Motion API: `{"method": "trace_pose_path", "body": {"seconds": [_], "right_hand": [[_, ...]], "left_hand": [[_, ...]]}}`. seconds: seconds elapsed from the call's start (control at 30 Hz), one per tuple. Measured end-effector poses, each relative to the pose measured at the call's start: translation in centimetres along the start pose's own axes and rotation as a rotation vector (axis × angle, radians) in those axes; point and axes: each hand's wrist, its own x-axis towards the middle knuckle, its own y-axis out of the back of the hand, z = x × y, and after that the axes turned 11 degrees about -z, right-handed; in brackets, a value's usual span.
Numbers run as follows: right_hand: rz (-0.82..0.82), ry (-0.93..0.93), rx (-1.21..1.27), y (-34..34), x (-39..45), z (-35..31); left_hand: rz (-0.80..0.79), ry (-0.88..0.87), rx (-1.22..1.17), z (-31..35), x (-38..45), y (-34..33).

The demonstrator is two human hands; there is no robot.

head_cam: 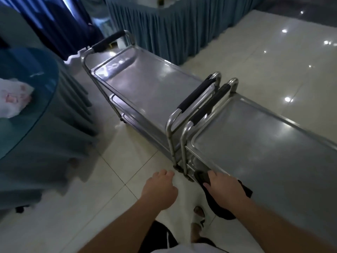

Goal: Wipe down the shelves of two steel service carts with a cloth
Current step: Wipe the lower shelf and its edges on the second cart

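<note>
two steel carts end to end, dark cloth at the near cart's corner

the near cart point(264, 148) fills the right of the view, its top shelf bare and shiny; the far cart point(145, 83) stands beyond it, in line, so that their black-padded handles point(197, 95) sit just beside each other in the middle; lower shelves show under the far cart along its left edge.

the right hand point(222, 187) grasps a dark cloth point(218, 203) at the near-left corner of the near cart, below the top shelf's edge, fingers curled over the fabric; the rest of the cloth hangs down beneath the wrist (which shelf it touches, i cannot tell).

the left hand point(160, 187) hovers over the tiled floor point(109, 179) just left of that corner, fingers loosely curled and holding nothing.

at the left edge stands a round table point(27, 79) with a glass top and blue skirt, a crumpled white bag point(14, 99) on it; a blue-skirted table point(173, 30) stands behind the far cart; a sandalled foot point(198, 214) shows below the hands.
</note>
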Motion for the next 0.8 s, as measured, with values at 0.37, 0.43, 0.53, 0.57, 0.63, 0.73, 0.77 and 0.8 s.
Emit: {"method": "trace_pose_path", "body": {"seconds": [0.37, 0.43, 0.53, 0.57, 0.63, 0.73, 0.77, 0.8], "right_hand": [[-0.056, -0.345, 0.186, -3.0, 2.2, -4.6], [-0.063, -0.430, 0.257, -4.1, 2.2, -6.3], [-0.102, -0.492, 0.333, -5.7, 2.4, -9.1], [-0.101, -0.497, 0.339, -6.2, 2.6, -9.9], [-0.094, -0.493, 0.333, -6.9, 2.9, -11.2], [-0.067, -0.479, 0.338, -7.4, 3.4, -11.8], [-0.054, -0.477, 0.346, -7.6, 3.6, -11.6], [-0.043, -0.475, 0.359, -7.9, 3.8, -11.4]], "left_hand": [[-0.151, -0.254, 0.214, -5.4, 9.7, 4.4], [-0.173, -0.316, 0.254, -6.4, 11.5, 4.8], [-0.216, -0.379, 0.330, -7.6, 13.4, 4.7], [-0.227, -0.395, 0.370, -7.9, 14.0, 4.5], [-0.248, -0.415, 0.451, -8.2, 15.1, 4.1], [-0.262, -0.431, 0.528, -7.9, 16.5, 3.1], [-0.260, -0.435, 0.541, -7.6, 16.9, 2.6], [-0.259, -0.433, 0.547, -7.2, 17.3, 2.1]]}}
